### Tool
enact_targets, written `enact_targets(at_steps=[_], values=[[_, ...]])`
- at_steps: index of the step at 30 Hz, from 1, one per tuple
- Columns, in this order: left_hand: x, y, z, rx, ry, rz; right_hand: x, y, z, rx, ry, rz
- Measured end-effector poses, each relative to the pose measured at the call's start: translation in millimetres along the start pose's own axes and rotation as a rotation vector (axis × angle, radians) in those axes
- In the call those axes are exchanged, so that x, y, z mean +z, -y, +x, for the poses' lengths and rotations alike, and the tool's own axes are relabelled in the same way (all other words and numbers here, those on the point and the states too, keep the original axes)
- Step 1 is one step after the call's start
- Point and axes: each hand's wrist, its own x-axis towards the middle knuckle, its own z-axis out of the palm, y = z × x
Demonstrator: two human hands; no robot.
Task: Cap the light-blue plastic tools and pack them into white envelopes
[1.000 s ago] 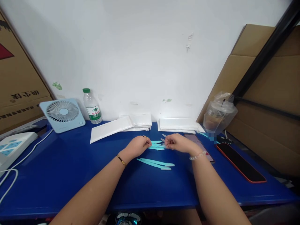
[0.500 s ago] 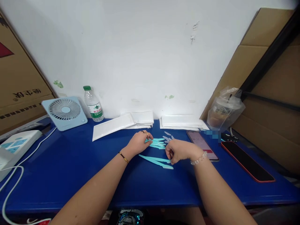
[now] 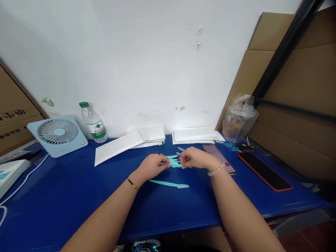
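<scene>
My left hand (image 3: 153, 166) is closed in a pinch on one end of a slim teal eyebrow razor (image 3: 176, 166). My right hand (image 3: 193, 158) pinches the other end, so the razor spans the short space between them. Behind and partly under my fingers lies a cluster of similar teal razors (image 3: 172, 156). Several small translucent pieces (image 3: 180, 149), perhaps blade caps, lie just beyond my right hand, partly hidden by it. Closer to me, a single teal razor (image 3: 168, 183) rests flat on the blue table (image 3: 126, 217).
White padded envelopes (image 3: 118, 147) and another stack (image 3: 194, 134) lie along the wall. A bottle (image 3: 93, 124) and a blue fan (image 3: 59, 134) stand left. Two phones (image 3: 219, 157), one red-edged (image 3: 264, 171), and a bagged drink cup (image 3: 237, 120) are right.
My right hand has lifted one of the two front razors and brought it up and left to my left hand. One razor stays in front. The camera view has turned slightly right.
</scene>
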Motion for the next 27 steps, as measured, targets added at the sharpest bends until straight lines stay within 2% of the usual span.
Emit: enact_targets(at_steps=[5,8,10,12,14,15,18,22,24,27], values=[[-1.9,9.8,0.7,-0.113,-0.065,0.081,-7.6,-13.1,-1.5,0.09,-0.145,-0.045],[-6.4,3.1,-3.4,-0.089,-0.118,0.109,-9.3,-16.5,-0.6,0.106,-0.219,-0.028],[-8.0,-6.2,-8.0,0.015,-0.032,0.066,-9.6,-15.7,-1.2,0.096,-0.254,-0.046],[-7.0,-15.4,-12.7,0.12,0.145,-0.001,-10.3,-12.7,-3.4,0.075,-0.259,-0.069],[-4.0,-21.1,-15.7,0.153,0.257,-0.034,-11.8,-7.8,-6.7,0.056,-0.243,-0.076],[-2.3,-22.1,-16.2,0.137,0.26,-0.036,-12.8,-4.7,-8.6,0.044,-0.228,-0.068],[0.0,-19.2,-13.9,0.026,0.155,-0.061,-15.2,5.8,-13.7,-0.012,-0.171,0.033],[-4.3,-9.4,-8.3,-0.111,0.031,-0.298,-14.2,17.1,-16.5,-0.106,-0.105,0.272],[-6.9,-5.5,-6.8,-0.147,0.02,-0.425,-11.6,18.9,-14.8,-0.163,-0.104,0.35],[-9.7,-2.7,-6.3,-0.156,0.069,-0.556,-7.2,17.4,-10.0,-0.211,-0.189,0.365]])
